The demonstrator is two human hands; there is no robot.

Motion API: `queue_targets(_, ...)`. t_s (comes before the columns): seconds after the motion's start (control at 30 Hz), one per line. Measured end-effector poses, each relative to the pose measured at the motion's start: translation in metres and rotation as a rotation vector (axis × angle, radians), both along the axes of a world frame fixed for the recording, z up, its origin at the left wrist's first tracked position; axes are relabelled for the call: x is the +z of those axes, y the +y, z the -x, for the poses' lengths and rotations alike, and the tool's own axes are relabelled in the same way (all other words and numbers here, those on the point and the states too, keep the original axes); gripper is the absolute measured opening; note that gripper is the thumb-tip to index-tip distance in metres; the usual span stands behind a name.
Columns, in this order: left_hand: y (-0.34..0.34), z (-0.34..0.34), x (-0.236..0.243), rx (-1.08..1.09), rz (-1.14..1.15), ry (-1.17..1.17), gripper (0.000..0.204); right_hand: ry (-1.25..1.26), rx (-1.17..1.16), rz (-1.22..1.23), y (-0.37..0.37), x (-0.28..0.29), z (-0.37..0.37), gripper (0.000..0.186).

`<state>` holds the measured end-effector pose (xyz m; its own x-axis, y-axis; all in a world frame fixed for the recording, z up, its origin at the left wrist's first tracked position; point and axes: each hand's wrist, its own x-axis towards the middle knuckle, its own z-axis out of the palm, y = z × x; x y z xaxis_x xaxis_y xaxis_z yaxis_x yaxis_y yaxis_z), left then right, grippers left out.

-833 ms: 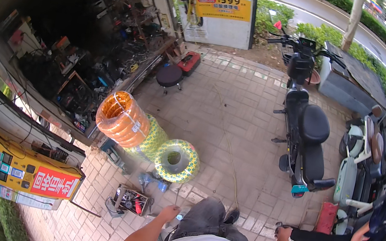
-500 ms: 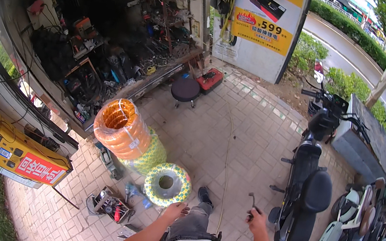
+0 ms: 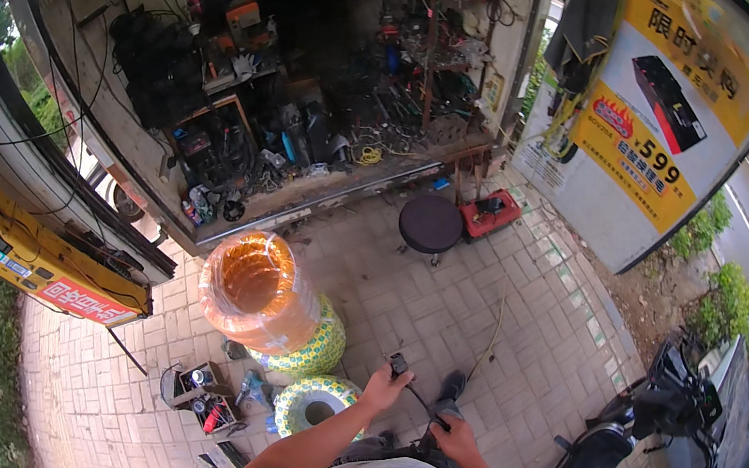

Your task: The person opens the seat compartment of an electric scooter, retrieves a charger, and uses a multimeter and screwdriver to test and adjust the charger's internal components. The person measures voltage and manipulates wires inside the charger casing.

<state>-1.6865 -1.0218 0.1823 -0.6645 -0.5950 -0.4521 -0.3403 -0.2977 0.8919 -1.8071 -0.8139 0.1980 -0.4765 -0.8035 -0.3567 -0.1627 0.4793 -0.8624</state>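
My left hand (image 3: 382, 389) is raised in front of me and pinches a small black plug (image 3: 397, 365) between its fingers. A thin black cable (image 3: 417, 398) runs from the plug down to my right hand (image 3: 457, 436), which is closed on its other end just above my knees. My dark shoe (image 3: 452, 385) rests on the paving between the two hands. A tyre wrapped in green and yellow (image 3: 312, 405) lies on the ground just left of my left forearm.
An orange-wrapped tyre stack (image 3: 250, 288) leans on another green-yellow tyre (image 3: 322, 348). Ahead are a round black stool (image 3: 430, 223), a red case (image 3: 489, 214) and a cluttered repair stall (image 3: 316, 107). An open tool tray (image 3: 197, 392) lies left, a black scooter (image 3: 646, 434) right.
The view has swung toward the stall and closer to it. Both hands have come up off my lap, and the left now holds the black plug with the cable strung to the right.
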Motion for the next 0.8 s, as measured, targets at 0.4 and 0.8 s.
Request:
queue_targets(0.4, -0.115, -0.077, -0.093, 0.572, -0.125, -0.672, 0.046, 0.077, -0.076, -0.675, -0.196, -0.137, 0.31, 0.033)
queue_targets(0.8, -0.172, -0.035, -0.185, 0.083, -0.29, -0.706, 0.028, -0.026, 0.353, 0.004, -0.637, -0.022, 0.284, 0.061)
